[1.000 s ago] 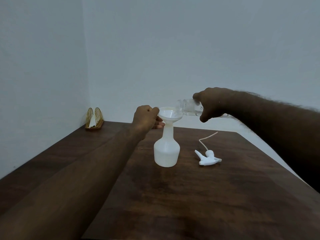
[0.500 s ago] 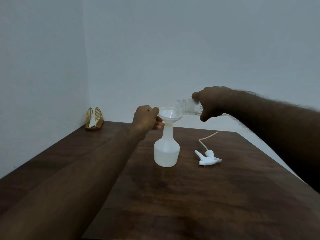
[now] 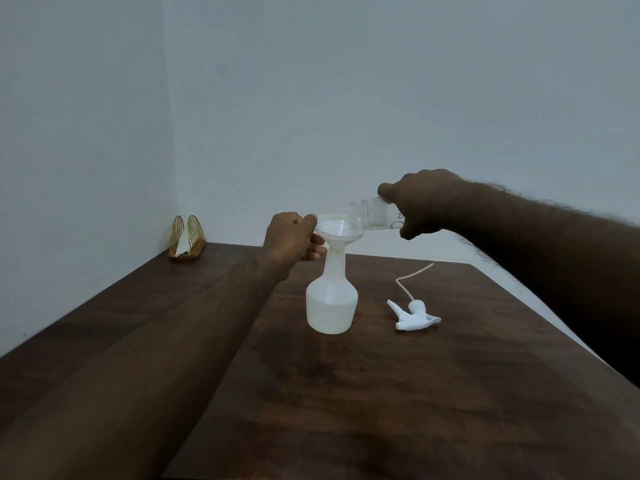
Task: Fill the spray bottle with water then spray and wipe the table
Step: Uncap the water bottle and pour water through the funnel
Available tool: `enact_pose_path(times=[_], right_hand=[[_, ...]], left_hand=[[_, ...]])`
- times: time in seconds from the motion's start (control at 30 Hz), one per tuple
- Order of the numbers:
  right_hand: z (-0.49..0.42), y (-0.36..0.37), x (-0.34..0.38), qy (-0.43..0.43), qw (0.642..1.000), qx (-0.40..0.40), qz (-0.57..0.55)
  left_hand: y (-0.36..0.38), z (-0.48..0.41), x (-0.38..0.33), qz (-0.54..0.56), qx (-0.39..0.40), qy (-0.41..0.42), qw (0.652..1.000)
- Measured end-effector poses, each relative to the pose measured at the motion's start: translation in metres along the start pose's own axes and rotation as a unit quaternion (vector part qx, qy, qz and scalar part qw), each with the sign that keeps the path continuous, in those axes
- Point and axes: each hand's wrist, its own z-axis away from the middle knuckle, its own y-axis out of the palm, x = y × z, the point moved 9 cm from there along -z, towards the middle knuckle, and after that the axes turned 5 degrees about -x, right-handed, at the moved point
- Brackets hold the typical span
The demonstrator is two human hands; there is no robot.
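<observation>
Spray bottle point(image 3: 331, 306) stands upright near the middle of the worktop point(image 3: 398, 393), head off, a white funnel point(image 3: 337, 230) seated in its neck. The translucent body shows a paler band in its lower part, which you may take as the water level; judged so, the fill is partial, well below the shoulder. Your left hand point(image 3: 290, 239) is closed on the funnel's near-left rim, pinching it steady above the neck; that grip is clenched on the funnel, not on the bottle itself. Your right hand point(image 3: 420, 204) is wrapped around a clear water bottle point(image 3: 372, 218), held nearly level, long axis running right to left, mouth dipping over the funnel's right rim. That is the relation to watch: the mouth lies just over and inside the rim, so the stream falls into the cone only while the tilt stays shallow and the mouth stays left of the rim edge. Whether water is running at this instant cannot be told; the stream is too faint to see. The spray head point(image 3: 414, 315) with its dip tube point(image 3: 410, 280) lies flat on the worktop just right of the spray bottle, nearer your right hand, so that hand is the likely one to fetch it once pouring ends. A gold napkin holder point(image 3: 185, 242) sits at the far left corner, well apart.
</observation>
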Motion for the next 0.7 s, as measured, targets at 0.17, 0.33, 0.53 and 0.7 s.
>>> enact_pose_path(times=[0.17, 0.33, 0.53, 0.7], right_hand=[[-0.0003, -0.0053, 0.0057, -0.035, 0.997, -0.029, 0.059], [0.002, -0.0068, 0.0072, -0.056, 0.996, -0.04, 0.061], [0.0016, -0.0033, 0.0067, -0.054, 0.995, -0.042, 0.066], [-0.0013, -0.0078, 0.0079, -0.077, 0.991, -0.054, 0.095]], left_hand=[[-0.0013, -0.0003, 0.0013, -0.001, -0.003, -0.001, 1.0], [-0.0038, -0.0018, 0.0055, 0.0, -0.005, -0.01, 1.0], [-0.0038, -0.0019, 0.0057, 0.002, -0.005, -0.01, 1.0], [-0.0035, -0.0024, 0.0053, 0.005, -0.014, -0.011, 1.0]])
